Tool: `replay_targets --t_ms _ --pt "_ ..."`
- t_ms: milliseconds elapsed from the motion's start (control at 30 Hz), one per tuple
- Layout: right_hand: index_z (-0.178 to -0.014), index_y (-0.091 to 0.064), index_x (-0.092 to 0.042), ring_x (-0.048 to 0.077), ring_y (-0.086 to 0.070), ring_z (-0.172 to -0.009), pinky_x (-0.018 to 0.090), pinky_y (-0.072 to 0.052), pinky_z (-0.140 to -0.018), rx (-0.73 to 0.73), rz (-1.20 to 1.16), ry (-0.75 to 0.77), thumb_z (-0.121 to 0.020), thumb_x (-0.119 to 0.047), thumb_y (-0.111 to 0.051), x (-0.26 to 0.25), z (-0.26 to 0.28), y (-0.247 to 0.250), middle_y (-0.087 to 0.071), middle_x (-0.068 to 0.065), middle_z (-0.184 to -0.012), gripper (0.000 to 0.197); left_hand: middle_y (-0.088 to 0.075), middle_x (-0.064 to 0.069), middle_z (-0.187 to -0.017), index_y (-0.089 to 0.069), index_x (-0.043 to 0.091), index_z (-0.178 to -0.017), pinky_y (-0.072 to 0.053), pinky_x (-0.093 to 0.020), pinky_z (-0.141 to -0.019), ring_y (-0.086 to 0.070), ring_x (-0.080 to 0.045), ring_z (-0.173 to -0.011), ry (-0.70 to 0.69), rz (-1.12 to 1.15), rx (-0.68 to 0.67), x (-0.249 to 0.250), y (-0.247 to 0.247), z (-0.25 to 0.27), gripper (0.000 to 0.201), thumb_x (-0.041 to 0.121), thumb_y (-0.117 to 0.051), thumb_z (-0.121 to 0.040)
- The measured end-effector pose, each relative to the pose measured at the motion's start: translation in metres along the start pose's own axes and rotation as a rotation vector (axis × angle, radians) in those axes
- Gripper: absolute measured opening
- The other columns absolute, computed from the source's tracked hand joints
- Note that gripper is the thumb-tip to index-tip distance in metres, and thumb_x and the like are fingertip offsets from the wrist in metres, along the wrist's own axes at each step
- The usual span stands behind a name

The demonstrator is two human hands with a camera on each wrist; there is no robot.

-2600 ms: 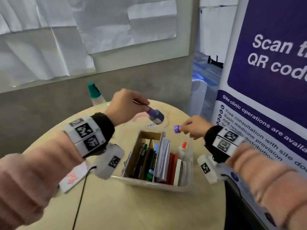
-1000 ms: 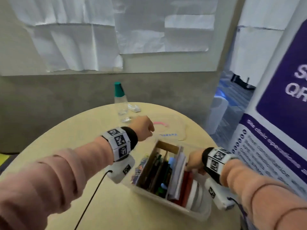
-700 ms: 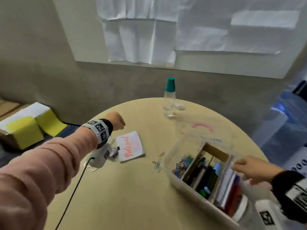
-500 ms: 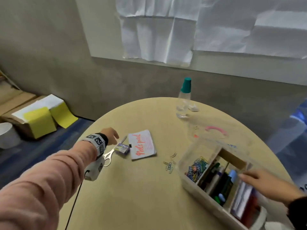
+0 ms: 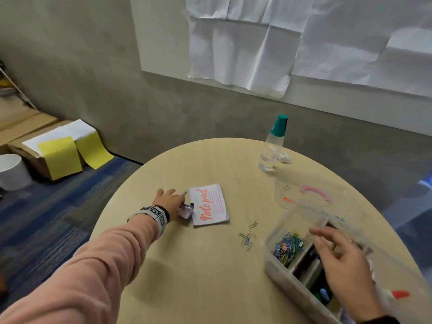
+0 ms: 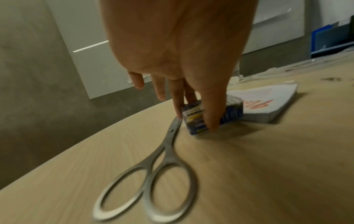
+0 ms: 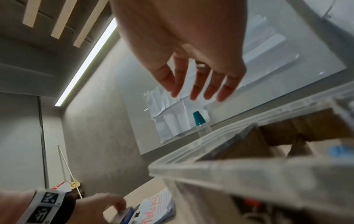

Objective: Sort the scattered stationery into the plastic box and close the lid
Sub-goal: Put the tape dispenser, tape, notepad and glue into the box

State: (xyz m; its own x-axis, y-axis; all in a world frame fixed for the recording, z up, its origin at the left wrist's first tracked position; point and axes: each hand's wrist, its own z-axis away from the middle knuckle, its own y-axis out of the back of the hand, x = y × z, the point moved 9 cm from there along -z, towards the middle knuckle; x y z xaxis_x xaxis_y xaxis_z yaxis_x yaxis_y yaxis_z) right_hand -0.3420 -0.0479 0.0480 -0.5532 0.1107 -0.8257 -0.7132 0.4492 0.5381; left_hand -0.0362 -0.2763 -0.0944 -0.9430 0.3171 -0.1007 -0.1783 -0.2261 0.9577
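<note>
A clear plastic box stands at the table's right, filled with pens, clips and books. Its clear lid, with a pink handle, lies flat behind it. My right hand hovers over the box with fingers spread and empty. At the table's left, my left hand pinches a small blue box between thumb and fingers; it still rests on the table. Steel scissors lie beside it, blades under my fingers. A "Note pad" lies just right of the small box. Several paper clips are scattered between pad and plastic box.
A clear bottle with a teal cap stands at the table's far edge beside a small crumpled wrapper. On the floor to the left are a cardboard box with yellow paper and a white cup. A grey wall runs behind the table.
My left hand travelled left from the plastic box to the scissors and took the small blue box between thumb and fingers. My right hand rose out of the plastic box and now hovers, open.
</note>
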Motion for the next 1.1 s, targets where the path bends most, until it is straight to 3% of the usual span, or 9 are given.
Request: replay_targets --t_ms 67,167,267,333,500,667,833,967,1100 --pt "-0.081 -0.063 -0.032 -0.009 -0.057 -0.082 0.004 -0.041 -0.067 0.005 -0.09 0.035 -0.089 -0.004 -0.055 -0.009 0.003 -0.012 -0.059 -0.012 -0.094 0.03 -0.052 0.001 -0.126 -0.045 0.022 -0.122 -0.029 -0.036 -0.097 -0.049 -0.02 -0.118 -0.018 0.191 0.062 0.011 0.017 0.01 0.044 0.032 -0.058 -0.082" --pt "-0.085 -0.063 -0.032 0.002 -0.061 -0.083 0.013 -0.048 -0.066 -0.105 -0.216 -0.032 -0.09 -0.008 -0.055 -0.011 0.004 -0.041 -0.065 -0.008 -0.093 0.026 -0.05 -0.002 -0.119 -0.048 0.016 -0.121 -0.041 -0.026 -0.089 -0.057 -0.021 -0.105 -0.186 0.618 0.188 0.048 0.056 0.037 0.05 0.022 -0.07 -0.076" --pt "-0.099 -0.057 -0.034 0.01 -0.06 -0.089 0.024 -0.053 -0.075 -0.223 -0.308 -0.111 -0.088 -0.02 -0.059 -0.016 0.003 -0.065 -0.06 -0.007 -0.1 0.018 -0.049 0.008 -0.102 -0.055 0.014 -0.11 -0.038 -0.002 -0.075 -0.056 -0.004 -0.084 -0.472 0.75 0.345 0.103 0.104 0.082 0.046 0.018 -0.078 -0.07" --pt "-0.106 -0.053 -0.034 0.01 -0.06 -0.091 0.027 -0.053 -0.076 -0.24 -0.366 -0.162 -0.086 -0.024 -0.061 -0.014 0.0 -0.07 -0.059 -0.008 -0.102 0.024 -0.047 0.012 -0.099 -0.055 0.016 -0.108 -0.041 -0.004 -0.072 -0.052 0.005 -0.079 -0.591 0.82 0.384 0.135 0.125 0.104 0.044 0.021 -0.078 -0.071" --pt "-0.098 -0.065 -0.02 0.01 -0.065 -0.069 0.018 -0.053 -0.059 -0.043 -0.521 -0.25 -0.087 -0.009 -0.061 0.018 0.0 -0.032 -0.072 0.0 -0.084 0.016 -0.047 0.01 -0.103 -0.054 0.015 -0.112 -0.04 -0.006 -0.072 -0.052 0.001 -0.08 -0.713 0.965 0.323 0.201 0.134 0.117 0.048 0.019 -0.079 -0.071" --pt "-0.09 -0.066 -0.008 0.0 -0.058 -0.049 0.012 -0.05 -0.049 0.271 -0.585 -0.344 -0.087 -0.002 -0.058 0.073 0.015 0.05 -0.068 -0.004 -0.059 0.01 -0.045 0.001 -0.13 -0.047 0.023 -0.13 -0.034 -0.01 -0.091 -0.047 -0.009 -0.111 -0.739 0.805 0.135 0.257 0.093 0.105 0.05 0.028 -0.066 -0.084" --pt "-0.102 -0.059 0.004 0.016 -0.057 -0.047 0.022 -0.051 -0.052 0.315 -0.173 -0.471 -0.085 0.003 -0.058 0.119 0.017 0.133 -0.061 0.011 -0.07 0.017 -0.026 -0.003 -0.151 -0.036 0.02 -0.141 -0.021 -0.026 -0.111 -0.025 -0.018 -0.139 -0.694 0.557 0.233 0.27 0.078 0.103 0.052 0.032 -0.052 -0.093" --pt "-0.113 -0.058 -0.001 0.034 -0.067 -0.081 0.046 -0.053 -0.084 0.104 0.298 -0.538 -0.082 -0.003 -0.059 0.135 0.006 0.142 -0.067 0.022 -0.093 0.031 -0.027 0.002 -0.153 -0.04 0.023 -0.139 -0.02 -0.028 -0.113 -0.02 -0.015 -0.142 -0.693 0.445 0.293 0.272 0.073 0.105 0.044 0.033 -0.042 -0.097" --pt "-0.125 -0.054 -0.008 0.033 -0.065 -0.098 0.038 -0.051 -0.089 -0.055 0.584 -0.476 -0.083 -0.006 -0.059 0.131 -0.01 0.125 -0.064 0.02 -0.114 0.042 -0.027 0.005 -0.153 -0.042 0.028 -0.138 -0.018 -0.028 -0.115 -0.018 -0.012 -0.143 -0.661 0.428 0.288 0.271 0.069 0.104 0.041 0.037 -0.037 -0.098"
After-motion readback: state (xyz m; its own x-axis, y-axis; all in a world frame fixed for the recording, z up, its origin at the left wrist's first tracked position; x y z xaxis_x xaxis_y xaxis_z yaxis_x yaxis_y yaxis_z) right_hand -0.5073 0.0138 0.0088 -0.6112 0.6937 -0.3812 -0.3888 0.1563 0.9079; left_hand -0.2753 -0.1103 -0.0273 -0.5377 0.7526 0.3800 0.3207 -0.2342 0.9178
